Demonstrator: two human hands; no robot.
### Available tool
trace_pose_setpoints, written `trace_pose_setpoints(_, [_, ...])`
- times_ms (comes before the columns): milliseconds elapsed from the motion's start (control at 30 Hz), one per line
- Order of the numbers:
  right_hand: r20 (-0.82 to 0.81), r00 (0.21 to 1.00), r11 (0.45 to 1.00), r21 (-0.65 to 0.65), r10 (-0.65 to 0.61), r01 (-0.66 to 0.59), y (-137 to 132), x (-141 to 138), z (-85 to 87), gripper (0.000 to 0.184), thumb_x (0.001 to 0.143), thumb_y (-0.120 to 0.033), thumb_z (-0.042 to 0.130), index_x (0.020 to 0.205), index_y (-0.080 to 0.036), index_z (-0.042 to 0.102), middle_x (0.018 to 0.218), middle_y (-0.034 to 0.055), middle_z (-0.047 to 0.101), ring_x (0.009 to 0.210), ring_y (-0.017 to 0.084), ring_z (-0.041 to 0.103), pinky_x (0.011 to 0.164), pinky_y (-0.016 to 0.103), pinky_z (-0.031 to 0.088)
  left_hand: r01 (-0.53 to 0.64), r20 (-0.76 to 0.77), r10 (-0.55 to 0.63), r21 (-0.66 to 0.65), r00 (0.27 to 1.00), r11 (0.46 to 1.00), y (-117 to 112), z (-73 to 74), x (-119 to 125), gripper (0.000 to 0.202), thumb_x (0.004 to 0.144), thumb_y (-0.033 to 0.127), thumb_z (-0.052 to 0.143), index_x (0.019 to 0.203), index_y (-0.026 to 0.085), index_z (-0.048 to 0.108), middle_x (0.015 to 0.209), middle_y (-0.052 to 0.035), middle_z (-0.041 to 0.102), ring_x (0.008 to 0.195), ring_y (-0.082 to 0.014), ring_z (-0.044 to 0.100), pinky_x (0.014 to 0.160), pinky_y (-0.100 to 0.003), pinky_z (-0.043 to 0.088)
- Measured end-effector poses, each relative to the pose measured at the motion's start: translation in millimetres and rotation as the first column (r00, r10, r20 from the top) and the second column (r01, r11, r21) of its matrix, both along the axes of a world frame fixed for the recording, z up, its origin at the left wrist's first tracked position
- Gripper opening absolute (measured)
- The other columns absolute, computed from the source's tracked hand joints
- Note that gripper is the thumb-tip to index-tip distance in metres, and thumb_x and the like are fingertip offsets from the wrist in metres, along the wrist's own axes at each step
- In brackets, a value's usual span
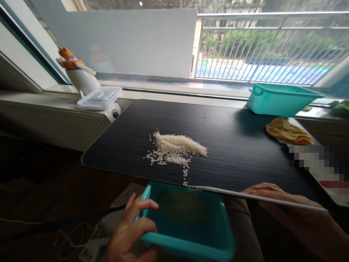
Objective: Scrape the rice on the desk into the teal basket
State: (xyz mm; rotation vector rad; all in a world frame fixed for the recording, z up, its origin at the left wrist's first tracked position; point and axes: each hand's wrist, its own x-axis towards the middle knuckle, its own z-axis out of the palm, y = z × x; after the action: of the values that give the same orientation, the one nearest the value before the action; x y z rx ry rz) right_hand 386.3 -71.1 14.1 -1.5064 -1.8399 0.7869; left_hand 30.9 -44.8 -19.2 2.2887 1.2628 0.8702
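Observation:
A loose pile of white rice [177, 145] lies on the black tabletop [231, 142], with a thin trail of grains running to the front edge. My left hand [136, 225] is closed round the left rim of a teal plastic bin [188, 242], held just below that edge. Pale grains show dimly inside the bin. In my right hand [280, 196] is a long, thin white stick-like tool [229, 190], lying along the table's front edge. Its tip meets the end of the rice trail above the bin. My right fingers are partly hidden.
A second teal bin [280, 100] stands at the back right, with a yellow cloth [287, 131] near it. On the left ledge are a clear plastic lid [100, 97] and a white-and-orange figurine [79, 72]. A window spans the back; white cables hang lower left.

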Motion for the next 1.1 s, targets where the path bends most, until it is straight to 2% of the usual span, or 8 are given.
trace_pose_setpoints(67, [-0.005,1.000,0.999,0.019,-0.026,0.026,2.5,1.0,-1.5,0.023,0.087,-0.025,0.053,0.099,-0.031,0.071,0.099,0.0022,0.072,0.089,0.022,0.068,0.078,0.024,0.056,0.012,0.003,-0.012,0.011,1.000,1.000,0.8,0.3,-0.1,0.007,0.067,0.016,0.060,0.066,0.023,0.060,0.100,-0.0001,0.067,0.105,-0.0201,0.062,0.111,-0.043,0.028])
trace_pose_setpoints(200, [0.000,0.991,0.969,0.209,-0.133,0.130,13.8,4.5,-12.9,0.018,0.079,-0.024,0.063,0.091,-0.034,0.071,0.091,-0.0048,0.073,0.081,0.019,0.069,0.075,0.022,0.057,0.007,0.000,-0.007,-0.005,1.000,1.000,0.1,0.1,0.5,0.008,0.066,0.015,0.059,0.066,0.022,0.059,0.100,-0.0001,0.066,0.103,-0.0194,0.062,0.112,-0.045,0.025])
trace_pose_setpoints(267, [0.025,0.987,0.961,0.232,-0.158,0.148,19.5,3.4,-17.1,0.015,0.077,-0.025,0.064,0.087,-0.033,0.071,0.087,-0.0058,0.073,0.075,0.018,0.070,0.072,0.021,0.058,-0.002,0.000,0.002,-0.016,1.000,1.000,-1.0,-0.8,0.6,0.008,0.066,0.014,0.059,0.066,0.022,0.059,0.100,-0.0005,0.065,0.103,-0.0192,0.061,0.113,-0.045,0.023])
trace_pose_setpoints(433, [0.052,0.993,0.976,0.200,-0.103,0.091,22.5,-7.7,-17.4,0.013,0.080,-0.026,0.062,0.088,-0.030,0.071,0.089,-0.0045,0.072,0.079,0.017,0.068,0.073,0.020,0.056,0.021,-0.008,-0.021,0.004,1.000,1.000,-0.8,-4.4,-3.0,0.011,0.064,0.012,0.059,0.067,0.022,0.058,0.103,-0.0010,0.064,0.109,-0.0214,0.058,0.114,-0.046,0.019])
trace_pose_setpoints(600, [-0.011,1.000,0.999,0.047,0.000,0.001,13.8,-10.3,-13.4,0.021,0.087,-0.026,0.053,0.101,-0.031,0.068,0.099,-0.0004,0.069,0.089,0.018,0.065,0.076,0.022,0.054,0.024,-0.025,-0.024,0.014,0.999,1.000,1.6,-3.2,-4.5,0.011,0.065,0.012,0.059,0.068,0.023,0.059,0.103,-0.0006,0.065,0.108,-0.0205,0.059,0.113,-0.043,0.023])
trace_pose_setpoints(800, [-0.007,0.996,0.985,0.149,-0.086,0.086,12.7,-5.6,-13.8,0.016,0.081,-0.022,0.063,0.092,-0.032,0.069,0.093,-0.0033,0.070,0.083,0.017,0.065,0.078,0.020,0.053,0.002,-0.019,-0.002,0.006,1.000,1.000,0.4,1.0,-1.3,0.010,0.065,0.013,0.059,0.065,0.023,0.058,0.101,-0.0004,0.066,0.105,-0.0194,0.061,0.113,-0.042,0.024])
trace_pose_setpoints(967, [-0.039,0.998,0.998,0.027,0.058,-0.057,13.9,-11.9,-6.7,0.023,0.089,-0.025,0.050,0.103,-0.031,0.068,0.098,0.0015,0.070,0.093,0.020,0.064,0.078,0.026,0.053,-0.007,-0.028,0.008,0.009,1.000,1.000,-0.2,-0.5,-2.6,0.010,0.065,0.013,0.059,0.067,0.022,0.058,0.103,-0.0007,0.065,0.105,-0.0194,0.061,0.113,-0.043,0.023])
trace_pose_setpoints(1100, [0.010,0.997,0.990,0.122,-0.071,0.070,19.2,-4.6,-9.1,0.019,0.083,-0.024,0.058,0.096,-0.030,0.071,0.097,-0.0005,0.071,0.087,0.019,0.067,0.078,0.025,0.054,0.024,-0.030,-0.023,0.035,0.999,0.999,0.9,-2.6,-5.0,0.011,0.065,0.012,0.058,0.068,0.023,0.059,0.103,-0.0011,0.064,0.108,-0.0198,0.059,0.113,-0.044,0.022])
